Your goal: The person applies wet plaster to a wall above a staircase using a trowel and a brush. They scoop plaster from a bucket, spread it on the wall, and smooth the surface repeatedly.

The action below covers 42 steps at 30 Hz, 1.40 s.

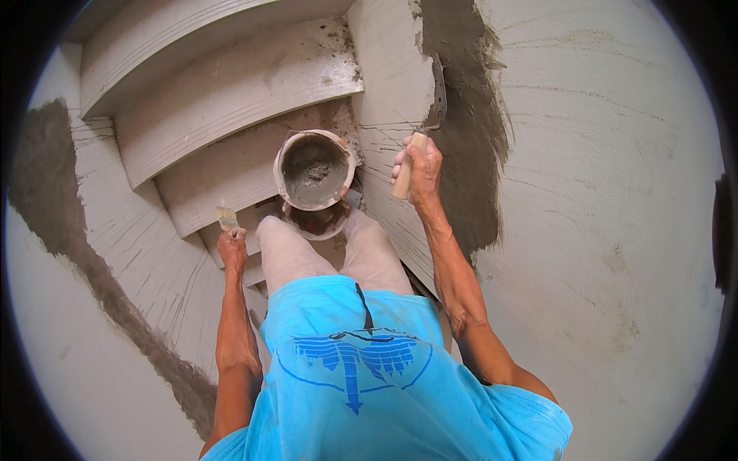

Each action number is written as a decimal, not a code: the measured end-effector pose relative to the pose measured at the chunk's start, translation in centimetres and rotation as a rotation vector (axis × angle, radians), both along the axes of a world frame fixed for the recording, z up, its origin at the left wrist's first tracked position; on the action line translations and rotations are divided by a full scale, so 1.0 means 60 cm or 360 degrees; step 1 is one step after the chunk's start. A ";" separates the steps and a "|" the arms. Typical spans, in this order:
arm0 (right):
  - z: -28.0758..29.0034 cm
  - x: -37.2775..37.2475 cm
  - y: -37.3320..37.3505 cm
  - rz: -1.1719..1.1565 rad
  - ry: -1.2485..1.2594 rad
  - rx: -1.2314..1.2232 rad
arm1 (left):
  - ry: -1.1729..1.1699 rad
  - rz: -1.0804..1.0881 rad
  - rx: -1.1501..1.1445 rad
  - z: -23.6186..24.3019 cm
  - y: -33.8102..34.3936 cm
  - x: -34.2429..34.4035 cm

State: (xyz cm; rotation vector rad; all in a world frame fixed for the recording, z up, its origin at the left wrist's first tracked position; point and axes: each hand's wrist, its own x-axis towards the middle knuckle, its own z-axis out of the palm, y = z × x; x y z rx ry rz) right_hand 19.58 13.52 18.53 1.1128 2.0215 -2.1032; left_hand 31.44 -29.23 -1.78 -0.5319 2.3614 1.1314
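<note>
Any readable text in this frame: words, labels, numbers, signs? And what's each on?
None readable.
Light-blue T-shirt: darker blue print; any lettering in it can't be made out.
Wooden-handled trowel, flat brush, bucket of grey mix: no legible marks.

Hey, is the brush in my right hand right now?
No, your left hand holds the brush, while your right hand grips a trowel.
</note>
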 end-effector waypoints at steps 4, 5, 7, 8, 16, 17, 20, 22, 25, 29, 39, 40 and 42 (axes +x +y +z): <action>0.003 0.002 -0.001 -0.0016 0.0006 0.0013 | 0.0059 -0.0022 -0.0015 0.000 0.004 -0.002; 0.005 0.003 -0.003 -0.0019 0.0016 0.0020 | 0.0057 -0.0018 -0.0020 0.000 0.007 -0.004; 0.012 0.006 -0.008 -0.0039 0.0013 0.0034 | 0.0051 0.0000 -0.0021 0.001 0.011 -0.007; 0.015 0.008 -0.009 -0.0052 0.0012 0.0042 | 0.0049 0.0011 -0.0017 0.004 0.012 -0.011; 0.053 0.026 -0.025 -0.0149 0.0118 -0.0026 | 0.0031 0.0006 -0.0014 0.007 0.007 -0.021; 0.060 0.030 -0.029 -0.0149 0.0153 -0.0016 | 0.0034 0.0008 -0.0024 0.004 0.006 -0.020; 0.077 0.034 -0.050 -0.0158 0.0210 -0.0058 | 0.0007 -0.0021 -0.0044 -0.006 0.000 -0.014; 0.068 0.028 -0.049 -0.0064 0.0139 -0.0037 | 0.0013 -0.0033 -0.0038 -0.014 0.000 -0.009; 0.046 0.010 -0.044 -0.0015 0.0039 -0.0011 | 0.0060 -0.0025 -0.0004 -0.018 0.002 -0.009; 0.022 -0.006 -0.030 -0.0025 0.0041 -0.0028 | 0.0065 -0.0024 0.0067 -0.003 0.009 -0.016; 0.068 0.016 -0.050 -0.0158 0.0170 0.0010 | -0.0021 0.0020 -0.0012 -0.003 0.004 -0.014; 0.065 0.017 -0.050 -0.0129 0.0159 0.0002 | -0.0037 0.0025 -0.0019 -0.001 0.005 -0.014; 0.060 0.016 -0.049 -0.0066 0.0104 0.0023 | -0.0063 0.0030 -0.0026 -0.001 0.007 -0.016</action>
